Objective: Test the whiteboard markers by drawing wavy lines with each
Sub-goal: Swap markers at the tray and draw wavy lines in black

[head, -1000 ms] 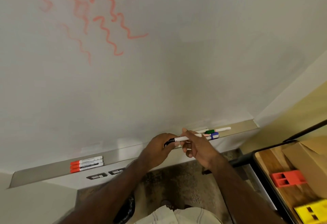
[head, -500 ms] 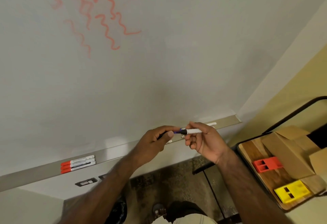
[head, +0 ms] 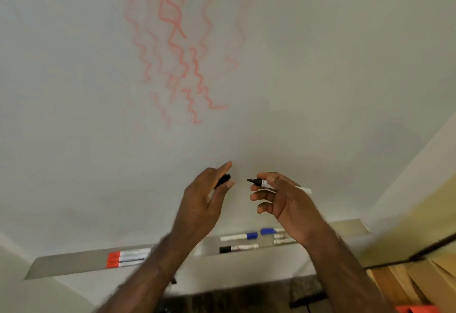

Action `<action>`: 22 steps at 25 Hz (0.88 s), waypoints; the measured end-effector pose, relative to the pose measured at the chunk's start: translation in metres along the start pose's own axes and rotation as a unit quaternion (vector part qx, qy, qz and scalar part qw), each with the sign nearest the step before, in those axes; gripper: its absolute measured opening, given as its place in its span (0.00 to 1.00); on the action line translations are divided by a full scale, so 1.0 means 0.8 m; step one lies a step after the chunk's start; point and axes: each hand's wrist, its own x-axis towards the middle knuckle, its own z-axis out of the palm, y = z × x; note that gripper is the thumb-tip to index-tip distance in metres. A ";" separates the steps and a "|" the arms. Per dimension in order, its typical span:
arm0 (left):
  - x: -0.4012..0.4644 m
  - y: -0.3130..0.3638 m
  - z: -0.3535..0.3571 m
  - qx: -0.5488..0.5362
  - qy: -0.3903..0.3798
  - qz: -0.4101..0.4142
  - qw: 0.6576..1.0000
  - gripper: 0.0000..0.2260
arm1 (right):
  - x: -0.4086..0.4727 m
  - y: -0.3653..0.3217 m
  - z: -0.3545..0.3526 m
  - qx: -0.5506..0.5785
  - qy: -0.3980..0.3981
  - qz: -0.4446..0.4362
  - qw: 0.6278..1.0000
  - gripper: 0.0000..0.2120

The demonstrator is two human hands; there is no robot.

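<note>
Left of the fingers, low on the tray (head: 61, 267), three red-capped markers (head: 128, 258) lie side by side. Left hand (head: 204, 204) pinches a black cap (head: 223, 180) between thumb and forefinger, other fingers loose. Just right of it, apart, right hand (head: 283, 201) grips the uncapped black marker (head: 271, 185), tip bare and pointing left, close to the whiteboard (head: 320, 65). Red wavy lines (head: 177, 48) sit well above the fingers. Below them, a black-capped marker (head: 238, 248) and blue-capped markers (head: 256, 234) lie on the tray. Marker looks light, stiff, smooth; best held mid-barrel near the tip. Barrel labels too blurred to read.
</note>
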 end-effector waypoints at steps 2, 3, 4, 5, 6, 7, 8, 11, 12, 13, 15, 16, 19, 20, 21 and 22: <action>0.035 0.013 -0.035 0.045 0.088 0.028 0.995 0.17 | 0.016 -0.026 0.025 -0.037 -0.018 -0.056 0.998 0.13; 0.052 0.019 -0.054 0.069 0.128 0.058 0.988 0.16 | 0.022 -0.039 0.038 -0.051 -0.029 -0.085 0.995 0.13; 0.070 0.026 -0.074 0.093 0.166 0.099 0.977 0.15 | 0.028 -0.053 0.053 -0.065 -0.041 -0.115 0.990 0.13; 0.088 0.031 -0.094 0.113 0.200 0.140 0.963 0.14 | 0.034 -0.067 0.069 -0.080 -0.049 -0.146 0.985 0.13; 0.105 0.036 -0.112 0.128 0.231 0.177 0.948 0.14 | 0.041 -0.081 0.085 -0.095 -0.053 -0.178 0.978 0.11; 0.122 0.042 -0.130 0.136 0.260 0.208 0.933 0.14 | 0.047 -0.094 0.101 -0.108 -0.053 -0.210 0.970 0.10; 0.138 0.046 -0.146 0.133 0.285 0.231 0.921 0.14 | 0.053 -0.106 0.116 -0.119 -0.051 -0.239 0.962 0.09; 0.182 0.060 -0.191 0.144 0.343 0.278 0.886 0.17 | 0.068 -0.142 0.162 -0.152 -0.049 -0.325 0.932 0.06; 0.196 0.062 -0.205 0.166 0.359 0.287 0.872 0.18 | 0.072 -0.154 0.176 -0.163 -0.043 -0.354 0.920 0.06; 0.208 0.063 -0.219 0.189 0.375 0.289 0.860 0.18 | 0.075 -0.164 0.190 -0.173 -0.035 -0.379 0.908 0.06; 0.230 0.064 -0.239 0.227 0.409 0.270 0.842 0.18 | 0.079 -0.187 0.215 -0.197 -0.012 -0.426 0.883 0.06; 0.238 0.060 -0.245 0.239 0.420 0.256 0.837 0.18 | 0.082 -0.198 0.225 -0.209 0.002 -0.449 0.868 0.06; 0.256 0.041 -0.250 0.262 0.412 0.245 0.837 0.18 | 0.096 -0.226 0.248 -0.245 0.050 -0.509 0.824 0.08; 0.260 0.036 -0.250 0.264 0.410 0.247 0.837 0.18 | 0.102 -0.233 0.253 -0.256 0.065 -0.526 0.809 0.08; 0.262 0.032 -0.250 0.264 0.412 0.247 0.836 0.18 | 0.107 -0.238 0.259 -0.265 0.084 -0.541 0.793 0.08; 0.264 0.030 -0.249 0.262 0.416 0.248 0.835 0.18 | 0.111 -0.242 0.265 -0.273 0.103 -0.555 0.779 0.08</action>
